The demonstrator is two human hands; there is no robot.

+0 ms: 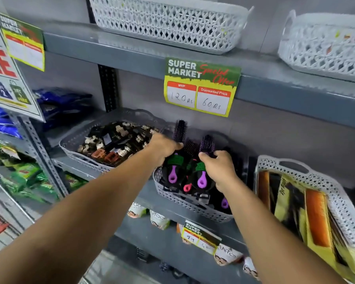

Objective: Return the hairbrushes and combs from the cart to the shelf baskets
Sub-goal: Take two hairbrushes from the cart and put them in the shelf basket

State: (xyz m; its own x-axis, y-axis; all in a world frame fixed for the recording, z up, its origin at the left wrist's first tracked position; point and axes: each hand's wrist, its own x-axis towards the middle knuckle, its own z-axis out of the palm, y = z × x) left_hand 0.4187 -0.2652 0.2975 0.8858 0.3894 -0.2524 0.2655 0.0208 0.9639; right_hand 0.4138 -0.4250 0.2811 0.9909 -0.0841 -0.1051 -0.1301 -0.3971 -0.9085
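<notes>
While the round hairbrush (180,131) stands nearly upright, bristle head up and handle down in the grey brush basket (173,196) on the middle shelf, our left hand (164,147) is closed round its neck just below the bristles. Its long axis runs up and away toward the shelf back, so we judge the coming move to be a short lowering along that axis until it leans with the others. Our right hand (217,167) is just beside it, curled onto the neck of a second purple-bristled brush (206,144) lying at a like tilt; whether it grips or only steadies, we cannot tell. Purple and pink handle ends (201,180) poke toward us at the basket's front. To the right sits a white basket (340,203) of packed combs (316,218); to the left, a basket of hair clips (115,140). No cart shows plainly.
</notes>
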